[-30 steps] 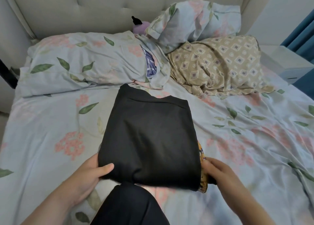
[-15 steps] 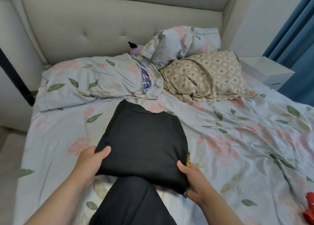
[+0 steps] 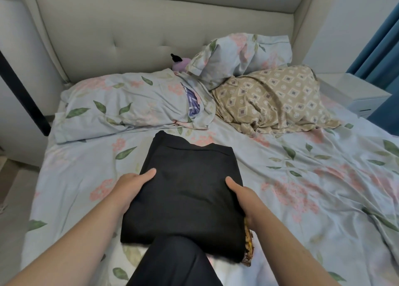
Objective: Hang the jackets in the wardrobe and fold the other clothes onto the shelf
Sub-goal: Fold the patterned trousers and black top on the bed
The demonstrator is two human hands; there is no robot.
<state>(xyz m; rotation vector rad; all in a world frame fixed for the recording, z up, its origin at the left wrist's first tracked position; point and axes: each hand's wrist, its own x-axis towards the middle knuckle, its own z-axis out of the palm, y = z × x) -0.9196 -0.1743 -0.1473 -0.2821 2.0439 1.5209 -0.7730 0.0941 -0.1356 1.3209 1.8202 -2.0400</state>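
A folded black garment is lifted above the bed, with a yellow patterned cloth peeking out beneath its right edge. My left hand grips the stack's left side, thumb on top and fingers underneath. My right hand grips the right side the same way. A black trouser leg of mine shows at the bottom centre, under the stack's near edge.
The bed has a floral sheet. Two floral pillows and a beige patterned pillow lie against the padded headboard. A white nightstand and blue curtain stand at the right.
Both hands slid further along the stack's sides and lifted it toward me. The view pulled back and up, showing more headboard.
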